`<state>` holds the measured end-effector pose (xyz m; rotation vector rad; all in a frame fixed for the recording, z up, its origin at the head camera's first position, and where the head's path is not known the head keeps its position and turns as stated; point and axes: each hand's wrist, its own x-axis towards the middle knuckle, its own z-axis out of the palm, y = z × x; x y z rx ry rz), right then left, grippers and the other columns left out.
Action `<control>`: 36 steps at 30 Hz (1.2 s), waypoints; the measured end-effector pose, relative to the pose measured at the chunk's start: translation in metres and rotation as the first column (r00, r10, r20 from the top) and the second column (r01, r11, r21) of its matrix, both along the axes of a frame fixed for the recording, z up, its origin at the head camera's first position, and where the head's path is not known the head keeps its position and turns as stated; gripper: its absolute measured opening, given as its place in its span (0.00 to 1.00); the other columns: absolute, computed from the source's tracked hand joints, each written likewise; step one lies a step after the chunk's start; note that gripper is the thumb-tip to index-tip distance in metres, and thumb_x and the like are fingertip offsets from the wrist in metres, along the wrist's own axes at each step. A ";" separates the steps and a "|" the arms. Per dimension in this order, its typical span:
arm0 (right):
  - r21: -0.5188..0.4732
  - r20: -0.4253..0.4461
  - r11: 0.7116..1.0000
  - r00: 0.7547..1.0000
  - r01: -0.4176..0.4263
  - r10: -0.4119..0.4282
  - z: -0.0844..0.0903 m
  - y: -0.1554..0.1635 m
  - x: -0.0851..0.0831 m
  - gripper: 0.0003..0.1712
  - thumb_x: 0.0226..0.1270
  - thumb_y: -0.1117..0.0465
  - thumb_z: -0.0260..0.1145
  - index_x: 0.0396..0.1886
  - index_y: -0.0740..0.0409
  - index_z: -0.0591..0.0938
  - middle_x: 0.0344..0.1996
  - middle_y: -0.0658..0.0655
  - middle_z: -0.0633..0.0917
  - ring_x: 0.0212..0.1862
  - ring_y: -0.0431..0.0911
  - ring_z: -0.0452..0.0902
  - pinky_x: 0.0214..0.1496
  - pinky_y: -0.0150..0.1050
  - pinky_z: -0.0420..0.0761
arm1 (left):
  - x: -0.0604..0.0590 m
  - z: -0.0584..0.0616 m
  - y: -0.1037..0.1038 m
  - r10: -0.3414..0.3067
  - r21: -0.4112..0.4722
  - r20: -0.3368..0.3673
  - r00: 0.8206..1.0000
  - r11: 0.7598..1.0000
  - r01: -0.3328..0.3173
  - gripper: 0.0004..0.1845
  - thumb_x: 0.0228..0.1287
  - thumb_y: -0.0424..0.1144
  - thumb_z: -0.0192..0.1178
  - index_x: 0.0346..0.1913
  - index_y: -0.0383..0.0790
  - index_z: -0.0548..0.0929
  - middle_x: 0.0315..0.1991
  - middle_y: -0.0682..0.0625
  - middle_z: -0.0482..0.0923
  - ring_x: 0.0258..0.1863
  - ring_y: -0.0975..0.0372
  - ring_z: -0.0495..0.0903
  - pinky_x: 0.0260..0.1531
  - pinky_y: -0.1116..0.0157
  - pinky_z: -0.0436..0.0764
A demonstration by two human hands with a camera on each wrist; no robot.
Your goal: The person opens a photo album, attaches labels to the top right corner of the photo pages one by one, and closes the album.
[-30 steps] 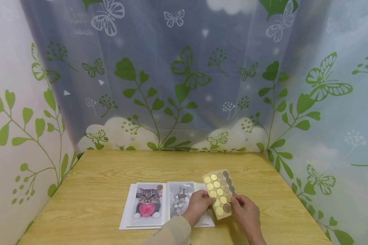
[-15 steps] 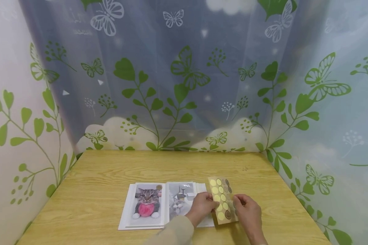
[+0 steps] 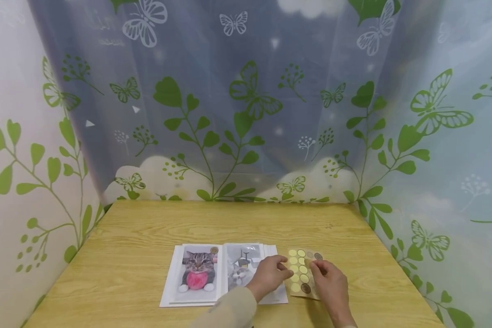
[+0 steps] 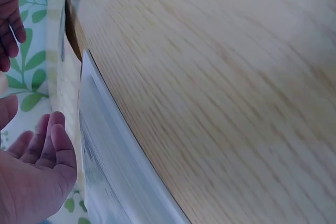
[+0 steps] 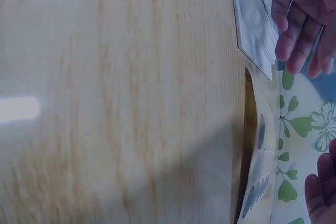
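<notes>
A sheet of round gold stickers (image 3: pixel 299 277) lies on the table to the right of an open photo album (image 3: pixel 166 291); in the right wrist view the sheet (image 5: pixel 261 156) bows up off the wood. My right hand (image 3: pixel 331 284) is over the sheet's right side, thumb and index finger pinching a small gold sticker (image 3: pixel 308 263). My left hand (image 3: pixel 269 277) hovers by the sheet's left edge, over the album's right page, fingers loose and holding nothing. Part of the sheet is hidden behind the right hand.
On the album's left page is a photo of a cat (image 3: pixel 198 273) with a round sticker (image 3: pixel 214 250) at its top corner. The wood-grain table (image 3: pixel 229 223) ends at a curtain (image 3: pixel 246 136) printed with leaves and butterflies.
The sticker sheet has gone from being held up by the left hand to lying on the table. The left hand has let go of it; the right hand has stayed close by.
</notes>
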<state>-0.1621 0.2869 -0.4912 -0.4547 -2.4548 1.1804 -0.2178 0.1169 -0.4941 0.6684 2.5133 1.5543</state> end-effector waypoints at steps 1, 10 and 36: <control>-0.007 0.013 1.000 1.000 -0.005 0.005 0.000 0.000 0.000 0.13 0.71 0.56 0.65 0.43 0.61 0.86 0.37 0.55 0.87 0.41 0.48 0.81 0.41 0.40 0.78 | 0.000 0.000 -0.002 -0.004 -0.002 -0.010 1.000 1.000 0.004 0.22 0.59 0.37 0.69 0.53 0.28 0.81 0.33 0.47 0.85 0.30 0.60 0.82 0.33 0.66 0.82; -0.002 0.051 1.000 0.999 -0.020 0.020 -0.007 -0.003 -0.006 0.13 0.70 0.55 0.65 0.42 0.60 0.86 0.32 0.51 0.85 0.36 0.44 0.77 0.38 0.38 0.76 | -0.003 0.001 -0.020 -0.002 -0.100 -0.144 0.990 0.995 -0.012 0.20 0.59 0.39 0.69 0.51 0.32 0.83 0.38 0.43 0.84 0.37 0.54 0.83 0.39 0.60 0.82; 0.141 -0.001 0.978 0.987 -0.156 0.158 -0.011 -0.025 -0.028 0.06 0.67 0.61 0.68 0.36 0.58 0.87 0.28 0.49 0.84 0.32 0.42 0.77 0.38 0.41 0.77 | 0.003 -0.005 -0.113 0.017 -0.395 -0.365 0.931 0.903 -0.171 0.29 0.57 0.49 0.70 0.56 0.32 0.80 0.58 0.32 0.75 0.59 0.42 0.73 0.60 0.44 0.72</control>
